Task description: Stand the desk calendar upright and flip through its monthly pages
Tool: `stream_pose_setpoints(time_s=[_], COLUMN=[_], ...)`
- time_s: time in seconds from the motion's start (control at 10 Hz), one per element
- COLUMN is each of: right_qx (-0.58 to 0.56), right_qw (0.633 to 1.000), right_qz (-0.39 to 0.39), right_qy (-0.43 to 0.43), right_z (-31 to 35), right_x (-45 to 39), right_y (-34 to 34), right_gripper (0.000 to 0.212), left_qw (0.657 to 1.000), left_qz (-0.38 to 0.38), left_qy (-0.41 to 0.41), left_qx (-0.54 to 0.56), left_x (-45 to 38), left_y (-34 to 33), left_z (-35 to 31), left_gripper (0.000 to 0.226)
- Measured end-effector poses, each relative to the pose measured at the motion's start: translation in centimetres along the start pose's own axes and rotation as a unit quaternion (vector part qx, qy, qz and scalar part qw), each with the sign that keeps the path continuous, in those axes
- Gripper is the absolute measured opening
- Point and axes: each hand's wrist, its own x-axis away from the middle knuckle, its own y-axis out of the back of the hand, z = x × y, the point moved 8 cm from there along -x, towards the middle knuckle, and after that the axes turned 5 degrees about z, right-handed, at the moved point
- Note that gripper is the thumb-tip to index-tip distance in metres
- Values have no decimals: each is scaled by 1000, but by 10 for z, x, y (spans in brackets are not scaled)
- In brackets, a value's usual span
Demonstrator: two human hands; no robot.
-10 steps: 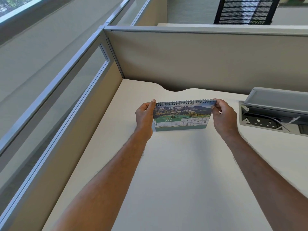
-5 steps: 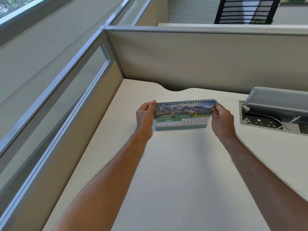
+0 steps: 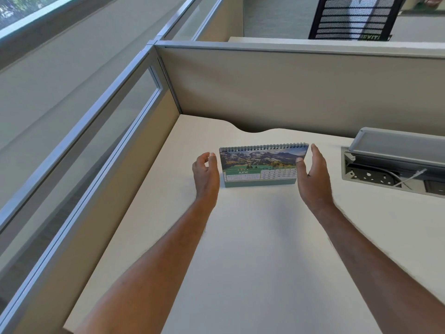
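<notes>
A spiral-bound desk calendar [image 3: 261, 166] stands upright on the cream desk [image 3: 252, 249], showing a mountain photo and the JUNE page. My left hand [image 3: 206, 175] hovers just off its left edge, fingers loosely curled and holding nothing. On the other side, my right hand [image 3: 313, 177] is held open beside the right edge, palm facing the calendar, thumb tip close to or just touching the page edge.
A grey cable box [image 3: 395, 162] with its lid raised and a white cable inside sits at the right. Beige cubicle partitions [image 3: 289, 92] wall the desk at the back and left. A black mesh chair [image 3: 354, 18] stands beyond.
Both hands have let go of the calendar's top corners and drawn slightly apart and back. The calendar stays standing on its own in the same spot.
</notes>
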Motion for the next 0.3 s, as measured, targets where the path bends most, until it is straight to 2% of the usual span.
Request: stream_pose_setpoints(time_s=[0.1, 0.2, 0.3], right_qx=[31, 104, 171], right_qw=[999, 992, 980], right_qz=[-9, -15, -5], right_qy=[20, 67, 106], right_z=[2, 5, 6], right_x=[15, 40, 54], right_y=[-1, -6, -14], right_gripper=[61, 64, 65], left_qw=[997, 978, 944], left_qz=[-14, -16, 21], left_qy=[-25, -79, -146], left_qx=[-76, -194, -294], left_x=[10, 36, 56], left_y=[5, 4, -10], left_z=[9, 19, 23], left_gripper=[40, 44, 53])
